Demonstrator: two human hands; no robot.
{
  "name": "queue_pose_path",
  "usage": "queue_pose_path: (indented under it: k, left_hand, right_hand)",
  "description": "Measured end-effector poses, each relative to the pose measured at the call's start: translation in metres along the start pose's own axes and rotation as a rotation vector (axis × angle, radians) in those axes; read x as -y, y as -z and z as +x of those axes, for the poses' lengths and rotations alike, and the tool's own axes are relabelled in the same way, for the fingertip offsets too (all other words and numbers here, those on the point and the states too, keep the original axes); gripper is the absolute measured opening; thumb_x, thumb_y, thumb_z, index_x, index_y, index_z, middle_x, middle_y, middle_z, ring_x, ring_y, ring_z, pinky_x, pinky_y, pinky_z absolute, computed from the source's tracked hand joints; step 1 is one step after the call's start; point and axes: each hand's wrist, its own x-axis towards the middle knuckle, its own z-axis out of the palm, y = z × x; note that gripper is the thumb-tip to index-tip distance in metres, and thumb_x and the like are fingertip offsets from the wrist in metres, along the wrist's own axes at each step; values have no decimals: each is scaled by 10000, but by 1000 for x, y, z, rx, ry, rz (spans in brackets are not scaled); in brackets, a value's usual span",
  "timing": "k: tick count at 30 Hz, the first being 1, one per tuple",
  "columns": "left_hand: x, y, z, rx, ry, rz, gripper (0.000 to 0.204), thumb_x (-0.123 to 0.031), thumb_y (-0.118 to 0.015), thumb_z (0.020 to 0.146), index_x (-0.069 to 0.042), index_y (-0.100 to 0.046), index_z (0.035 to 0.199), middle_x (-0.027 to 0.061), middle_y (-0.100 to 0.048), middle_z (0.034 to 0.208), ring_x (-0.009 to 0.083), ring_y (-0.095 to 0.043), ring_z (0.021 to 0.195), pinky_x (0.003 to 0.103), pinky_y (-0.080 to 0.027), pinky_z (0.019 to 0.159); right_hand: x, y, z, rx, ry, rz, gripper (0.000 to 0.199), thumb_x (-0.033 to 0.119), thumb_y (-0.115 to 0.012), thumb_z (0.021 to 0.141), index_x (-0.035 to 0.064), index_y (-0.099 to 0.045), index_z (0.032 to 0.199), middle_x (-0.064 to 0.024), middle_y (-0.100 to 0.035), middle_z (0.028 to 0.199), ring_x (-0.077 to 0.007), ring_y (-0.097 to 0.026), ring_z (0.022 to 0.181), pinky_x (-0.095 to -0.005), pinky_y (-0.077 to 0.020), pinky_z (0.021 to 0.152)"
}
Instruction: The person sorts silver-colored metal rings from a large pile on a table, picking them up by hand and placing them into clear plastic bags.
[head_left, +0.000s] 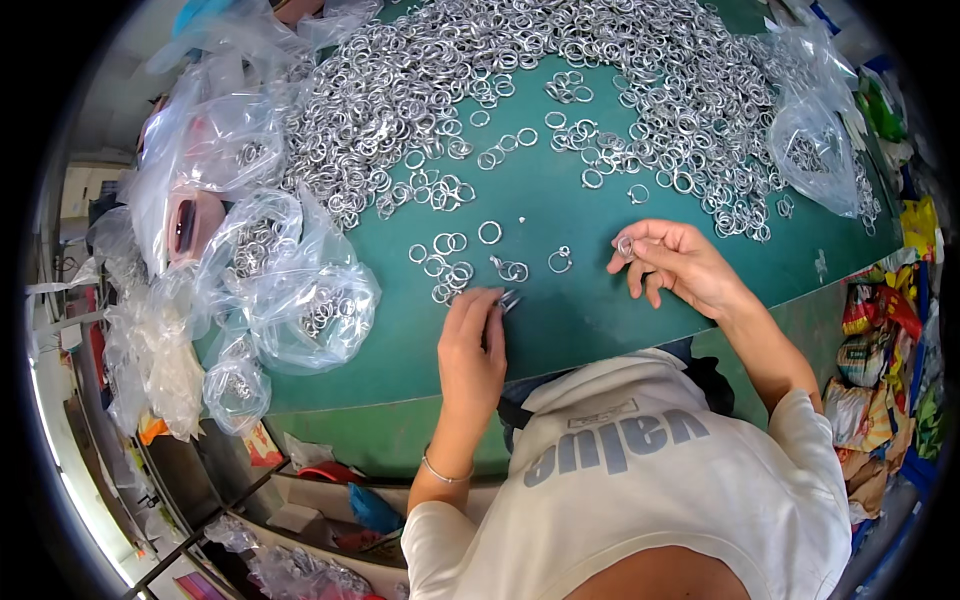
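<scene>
Between the thumb and forefinger of my right hand [682, 262] is a silver metal ring [625, 246], raised above the green table [590, 330]; the other fingers curl loosely. My left hand [470, 345] is low over the table with its fingers bent together. A small shiny metal piece [510, 299] shows at its fingertips, too blurred to name. Just beyond that hand lies a loose group of silver rings [457, 272]. A single ring with a small tab [560, 260] rests between my two hands, and another ring [490, 232] sits farther back.
A large heap of silver rings [680, 75] spreads across the table's far side. Clear plastic bags holding rings stand at the left [310, 300] and far right [815, 150]. Colourful packages [865, 330] lie beyond the right edge. Shelves with bags [300, 570] are at lower left.
</scene>
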Motion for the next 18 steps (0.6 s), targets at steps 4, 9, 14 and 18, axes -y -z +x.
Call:
queue_pose_path:
  k: [4, 9, 14, 18]
  left_hand:
    - [-2, -5, -5, -10, -24, 1, 146, 71, -598, 775, 18, -600, 911, 136, -584, 897, 281, -588, 762, 335, -473, 656]
    - [-2, -8, -5, -66, -43, 4, 149, 76, -612, 763, 22, -600, 902, 136, -582, 876, 284, -583, 748, 330, -473, 649]
    - [-1, -6, -5, -109, -145, 100, 222, 66, -616, 767, 17, -594, 983, 150, -564, 974, 305, -566, 889, 343, -471, 721]
    - [-35, -17, 2, -57, -211, 29, 372, 67, -596, 777, -22, -553, 1135, 144, -542, 1109, 277, -583, 887, 322, -469, 744]
  right_hand:
    - [-2, -2, -2, -8, 3, 27, 229, 158, -463, 944, -22, -532, 1068, -187, -603, 1045, -203, -634, 783, -265, -526, 567]
    - [-1, -10, 1, 43, -46, 385, 220, 143, -452, 940, -17, -533, 1067, -222, -568, 1127, -258, -613, 931, -352, -518, 773]
    - [1, -13, -1, 81, -30, 441, 217, 141, -458, 934, -7, -532, 1075, -224, -551, 1163, -283, -582, 1013, -387, -477, 869]
    - [-3, -27, -1, 157, -75, 314, 220, 144, -470, 932, 13, -518, 1102, -180, -549, 1174, -258, -570, 1033, -377, -454, 888]
